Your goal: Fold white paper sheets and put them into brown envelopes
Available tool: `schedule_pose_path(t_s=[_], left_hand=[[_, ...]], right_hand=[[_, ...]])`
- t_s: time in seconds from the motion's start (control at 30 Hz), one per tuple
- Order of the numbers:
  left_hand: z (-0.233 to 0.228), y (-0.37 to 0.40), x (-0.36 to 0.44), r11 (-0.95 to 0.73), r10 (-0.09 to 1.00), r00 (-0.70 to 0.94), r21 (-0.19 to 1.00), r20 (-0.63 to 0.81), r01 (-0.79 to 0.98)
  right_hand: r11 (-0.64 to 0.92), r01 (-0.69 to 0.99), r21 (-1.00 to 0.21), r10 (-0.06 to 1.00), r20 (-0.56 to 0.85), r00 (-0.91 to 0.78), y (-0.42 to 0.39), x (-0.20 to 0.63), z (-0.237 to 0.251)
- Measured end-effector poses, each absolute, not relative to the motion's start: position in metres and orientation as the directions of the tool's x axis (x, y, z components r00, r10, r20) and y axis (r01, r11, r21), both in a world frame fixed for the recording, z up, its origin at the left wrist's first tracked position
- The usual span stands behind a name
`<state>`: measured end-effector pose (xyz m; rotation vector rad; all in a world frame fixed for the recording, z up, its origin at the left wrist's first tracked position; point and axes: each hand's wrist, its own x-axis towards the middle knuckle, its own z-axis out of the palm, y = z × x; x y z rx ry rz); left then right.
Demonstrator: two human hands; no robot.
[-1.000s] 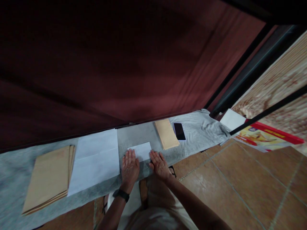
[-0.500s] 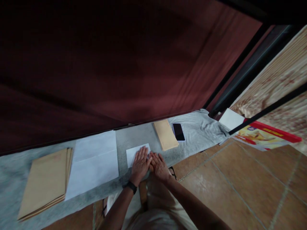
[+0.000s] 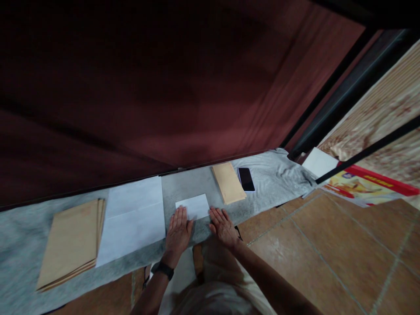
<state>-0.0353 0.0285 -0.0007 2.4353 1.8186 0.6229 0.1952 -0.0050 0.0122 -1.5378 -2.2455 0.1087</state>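
A small white folded sheet of paper [image 3: 195, 206] lies on the grey cloth [image 3: 183, 183] in front of me. At its left end rests my left hand [image 3: 179, 230], palm down, fingers stretched out, the tips over the paper's edge. My right hand [image 3: 223, 227] lies flat at the right end, fingertips at the corner. Neither hand grips anything. To the left are large white sheets [image 3: 134, 218] with a crease across the middle. Right of the folded paper sits a small stack of brown envelopes [image 3: 229, 183].
Larger brown envelopes [image 3: 72, 240] are stacked at the far left. A phone [image 3: 246, 179] lies right of the small envelopes. A dark red panel [image 3: 183, 109] rises behind the cloth. A white box [image 3: 319, 162] and a red-yellow printed carton [image 3: 364, 186] stand on the right, beside tiled floor [image 3: 311, 245].
My left hand has slid left and toward me, off the middle of the folded paper, uncovering it. My right hand has shifted slightly right. The hands are now apart.
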Motion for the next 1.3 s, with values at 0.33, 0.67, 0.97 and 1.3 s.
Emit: schedule_pose_path(t_s=[0.33,0.67,0.97,1.3], left_hand=[[0.003,0.031,-0.017,-0.344,0.921,0.266,0.276,0.283,0.898],[0.001,0.064,0.006,-0.378,0.922,0.325,0.300,0.213,0.876],[0.004,0.041,-0.027,-0.273,0.949,0.204,0.307,0.238,0.912],[0.002,0.029,-0.033,-0.177,0.959,0.071,0.382,0.276,0.907]], right_hand=[[0.394,0.867,-0.305,0.903,0.306,-0.302,0.012,0.189,0.012],[0.359,0.881,-0.308,0.927,0.225,-0.300,0.070,0.165,0.009],[0.325,0.898,-0.296,0.929,0.277,-0.245,0.066,0.180,-0.004],[0.327,0.894,-0.306,0.920,0.320,-0.227,0.054,0.194,-0.007]])
